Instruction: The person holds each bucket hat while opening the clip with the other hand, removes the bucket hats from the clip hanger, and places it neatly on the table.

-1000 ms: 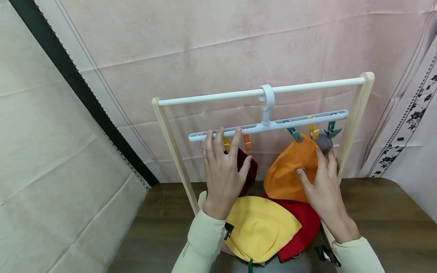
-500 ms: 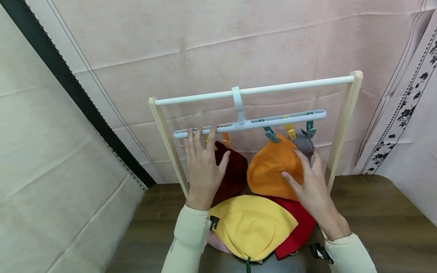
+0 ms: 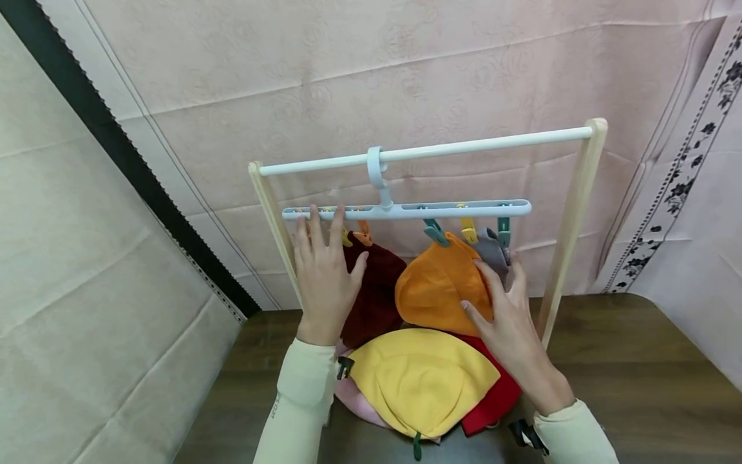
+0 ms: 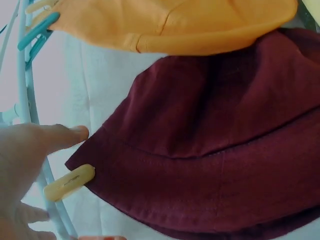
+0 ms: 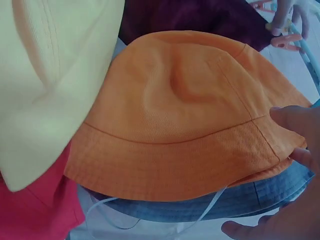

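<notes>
Yellow cotton comes nearest: a yellow hat (image 3: pixel 426 380) lies on the dark wooden table (image 3: pixel 637 361), over a red hat (image 3: pixel 493 406) and a pink one (image 3: pixel 353 406). Beyond them the right hand (image 3: pixel 504 316) rests straight, relaxed fingers (image 3: pixel 484 277) against the orange hat (image 3: pixel 437 290), which hangs from a teal clip (image 3: pixel 433 232) with a grey-blue hat (image 3: pixel 493 252) just behind it. The left hand (image 3: pixel 324 277) reaches up with its fingers (image 3: pixel 315 222) straight and released, touching the pale blue clip hanger (image 3: pixel 406 209) beside the maroon hat (image 3: pixel 373 290), which a yellow clip (image 4: pixel 69 182) pins. The hanger hooks over the white rail (image 3: pixel 429 151) of a wooden rack (image 3: pixel 570 212).
</notes>
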Tool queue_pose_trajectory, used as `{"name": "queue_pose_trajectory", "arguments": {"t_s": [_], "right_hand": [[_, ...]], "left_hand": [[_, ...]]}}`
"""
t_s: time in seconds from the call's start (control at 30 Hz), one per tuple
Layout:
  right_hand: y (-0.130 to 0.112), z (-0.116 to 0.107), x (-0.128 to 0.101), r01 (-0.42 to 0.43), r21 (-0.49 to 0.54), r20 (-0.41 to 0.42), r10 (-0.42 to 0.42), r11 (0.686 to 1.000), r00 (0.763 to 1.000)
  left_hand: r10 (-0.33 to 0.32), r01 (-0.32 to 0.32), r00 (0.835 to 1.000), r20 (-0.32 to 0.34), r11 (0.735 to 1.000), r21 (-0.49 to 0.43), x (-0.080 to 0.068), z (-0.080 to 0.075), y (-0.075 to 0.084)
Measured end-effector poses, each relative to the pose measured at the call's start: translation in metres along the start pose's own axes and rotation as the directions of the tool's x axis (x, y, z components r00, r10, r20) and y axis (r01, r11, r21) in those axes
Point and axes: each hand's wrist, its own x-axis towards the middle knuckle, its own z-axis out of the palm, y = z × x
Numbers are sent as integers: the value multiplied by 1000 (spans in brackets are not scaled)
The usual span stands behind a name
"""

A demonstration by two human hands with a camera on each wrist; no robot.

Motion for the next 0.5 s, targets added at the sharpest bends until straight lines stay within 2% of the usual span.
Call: {"name": "queue_pose_trajectory", "arguments": {"t_s": [0.13,0.2,0.3,0.4,0.5], "right_hand": [[-1,3,-3,17,-5,-4,-17,1000,1000],[0,3,-6,37,-18,-16,-37,999,999],[2,1,-10,59,-23,-28,-59,998,998],[3,1,-13,58,-18,-16,-58,998,998],[2,1,-13,48,-21,7,-48,999,999]], "left_hand": [[-10,8,1000,23,997,76,-1,5,-7],[6,-7,1000,6,991,131,-4,11,-9],[48,-31,997,-66,970,240,-7,21,-13],[87,-32,984,-154,944,329,-7,29,-18],[99,-16,973,-208,930,368,-6,33,-22]]}}
